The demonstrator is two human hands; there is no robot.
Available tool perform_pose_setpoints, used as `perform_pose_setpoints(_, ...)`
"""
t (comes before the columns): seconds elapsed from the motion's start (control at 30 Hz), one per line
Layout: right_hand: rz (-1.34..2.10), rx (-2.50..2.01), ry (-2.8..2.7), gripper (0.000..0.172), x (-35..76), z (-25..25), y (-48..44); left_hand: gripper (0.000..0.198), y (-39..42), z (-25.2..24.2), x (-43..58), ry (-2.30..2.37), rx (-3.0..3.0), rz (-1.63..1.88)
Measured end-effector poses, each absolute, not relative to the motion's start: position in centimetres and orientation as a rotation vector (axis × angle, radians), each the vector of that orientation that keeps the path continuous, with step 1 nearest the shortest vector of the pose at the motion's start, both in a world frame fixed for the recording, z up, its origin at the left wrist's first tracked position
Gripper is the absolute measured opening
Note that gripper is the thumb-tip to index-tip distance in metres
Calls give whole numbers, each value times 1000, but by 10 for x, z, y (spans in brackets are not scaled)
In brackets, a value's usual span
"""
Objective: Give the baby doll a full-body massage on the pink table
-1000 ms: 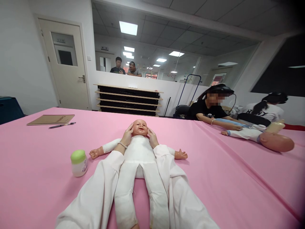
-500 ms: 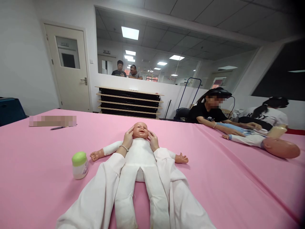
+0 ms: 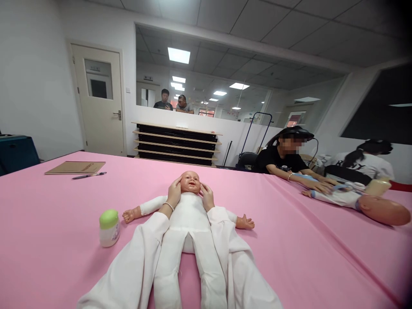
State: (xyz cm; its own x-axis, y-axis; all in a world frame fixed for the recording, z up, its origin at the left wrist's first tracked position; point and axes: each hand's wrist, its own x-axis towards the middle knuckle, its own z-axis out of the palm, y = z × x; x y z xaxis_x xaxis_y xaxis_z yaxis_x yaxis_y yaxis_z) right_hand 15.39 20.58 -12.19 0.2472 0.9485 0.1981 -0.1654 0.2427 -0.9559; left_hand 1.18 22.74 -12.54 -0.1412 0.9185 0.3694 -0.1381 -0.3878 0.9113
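A baby doll (image 3: 189, 210) with a white cloth body lies on its back, face up, its feet toward me and its arms spread. My left hand (image 3: 174, 194) rests along one side of the doll's head (image 3: 190, 182), fingers stretched out and touching near its temple. On the opposite side, my right hand (image 3: 207, 195) lays its extended fingers by the cheek and ear. Both hands are open, with the head between them. A bead bracelet (image 3: 168, 205) circles my left wrist. Left of the doll stands a small jar (image 3: 109, 228) with a green lid.
A pink cloth (image 3: 302, 257) covers the table. At the far left lie a brown notebook (image 3: 75, 168) and a pen (image 3: 89, 176). To the right, a co-worker (image 3: 283, 156) handles another doll (image 3: 383, 209), near a pale bottle (image 3: 377, 187). Another person (image 3: 363, 161) sits beyond.
My view has tilted up slightly, so everything sits lower in the picture. My hands stay at the doll's head. The co-worker's hands have shifted over the other doll.
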Motion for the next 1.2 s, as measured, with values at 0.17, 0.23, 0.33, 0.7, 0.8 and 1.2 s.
perform_pose_setpoints(0.17,848,-1148,-1094,24,156,-113,205,26,218,-114,7,1043,1429,1591)
perform_pose_setpoints(0.23,763,-1219,-1118,23,157,-106,202,23,207,-108,1,1066,1506,1542)
perform_pose_setpoints(0.33,634,-1276,-1167,26,158,-97,184,21,178,-102,-15,1070,1626,1469)
perform_pose_setpoints(0.7,681,-1069,-1720,29,118,-83,18,49,12,-129,-130,1176,2659,1219)
perform_pose_setpoints(0.8,897,-935,-1741,29,86,-59,-1,52,8,-123,-160,1373,2943,1548)
perform_pose_setpoints(1.2,2327,-780,-1378,40,20,-84,93,42,28,-116,-181,2249,2150,1431)
